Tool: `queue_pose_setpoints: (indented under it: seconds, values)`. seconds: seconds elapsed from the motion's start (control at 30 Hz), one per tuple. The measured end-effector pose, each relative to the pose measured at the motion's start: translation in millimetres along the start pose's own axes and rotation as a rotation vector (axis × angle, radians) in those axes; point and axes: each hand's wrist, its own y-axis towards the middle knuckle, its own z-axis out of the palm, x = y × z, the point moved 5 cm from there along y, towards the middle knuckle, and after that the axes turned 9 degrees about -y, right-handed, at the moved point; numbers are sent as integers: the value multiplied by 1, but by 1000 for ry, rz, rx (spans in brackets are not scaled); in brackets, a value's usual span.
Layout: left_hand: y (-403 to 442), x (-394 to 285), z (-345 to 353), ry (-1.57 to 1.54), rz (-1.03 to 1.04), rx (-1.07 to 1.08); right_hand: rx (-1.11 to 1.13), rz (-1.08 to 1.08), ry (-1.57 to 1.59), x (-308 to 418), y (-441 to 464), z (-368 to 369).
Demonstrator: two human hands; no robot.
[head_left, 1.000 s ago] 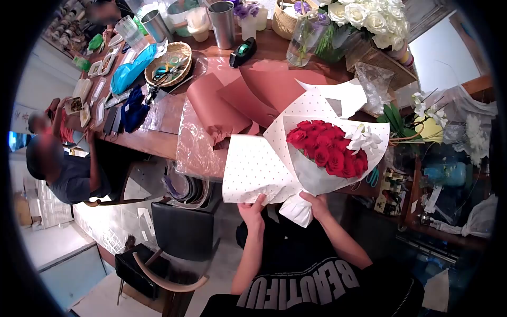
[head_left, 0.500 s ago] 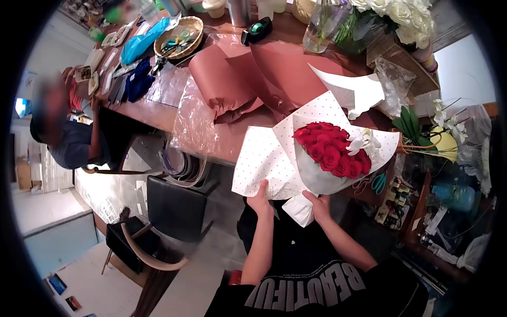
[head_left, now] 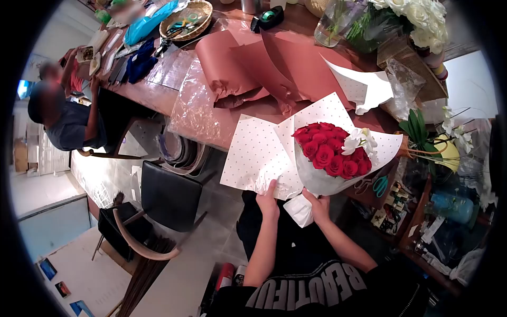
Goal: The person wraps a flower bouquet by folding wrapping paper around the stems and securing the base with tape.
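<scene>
Red roses point(head_left: 330, 150) with white orchids point(head_left: 360, 141) at their right side sit in dotted white wrapping paper point(head_left: 260, 148). My right hand point(head_left: 317, 205) is closed round the narrow neck of the bouquet, above its white wrapped base point(head_left: 299, 211). My left hand point(head_left: 268, 201) pinches the lower edge of the paper flap that spreads out to the left, thumb on top. The fingers under the paper are hidden. Brown-red paper point(head_left: 285, 66) lies curled on the table point(head_left: 163, 87) beyond the bouquet.
A basket of tools point(head_left: 186, 20) and a tape dispenser point(head_left: 268, 19) stand at the back. White roses point(head_left: 417, 18) are at upper right. Left of the table sits another person point(head_left: 68, 116); a black chair point(head_left: 170, 195) stands nearby. Teal-handled scissors point(head_left: 380, 186) lie right of the bouquet.
The view has shifted, so the table and chairs appear higher and the floor shows more. Both hands keep their hold; the left flap of paper now spreads flatter and farther left.
</scene>
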Motion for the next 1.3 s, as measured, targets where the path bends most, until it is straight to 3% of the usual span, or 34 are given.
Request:
queue_pose_setpoints:
  seconds: [0.13, 0.23, 0.37, 0.47, 0.67, 0.73, 0.77, 0.83, 0.87, 1.03, 1.13, 1.17, 1.2, 1.23, 1.3]
  values:
    - [-3, -5, 0, 235, 154, -103, -11, -27, -62, 7, -7, 0]
    - [4, 0, -9, 284, 212, -52, 2, -56, -113, 12, -11, 3]
    - [7, 6, -17, 324, 211, -32, 13, -59, -169, 21, -21, 13]
    - [2, -3, -3, 189, 209, -19, -6, -13, -190, 14, -26, 19]
    - [0, -5, -12, 503, 389, -114, 3, -85, -223, 6, -34, 27]
    - [-13, -12, -4, 816, 454, -21, 9, -59, -209, 7, -35, 32]
    - [-21, -17, -6, 815, 451, -18, 19, -28, -190, 7, -35, 34]
    - [-30, -16, -7, 920, 305, 133, 53, -13, -171, -1, -30, 35]
    - [-36, -23, -3, 947, 503, 179, 54, 9, -161, -6, -27, 36]
    - [-35, -6, -31, 1072, 435, 159, 46, 11, -159, 1, -26, 47]
    - [-49, 14, -37, 1232, 69, 253, 80, 31, -111, -3, -28, 47]
    - [-58, 1, -12, 1030, 97, 509, 87, 15, -89, -10, -28, 46]
    - [-62, -3, -11, 928, 132, 560, -9, 8, -55, -12, -30, 44]
    - [-66, -6, -11, 826, 168, 608, 99, 74, -22, -14, -31, 41]
    - [-58, -2, -21, 465, -2, 735, 85, 109, 28, -18, -30, 38]
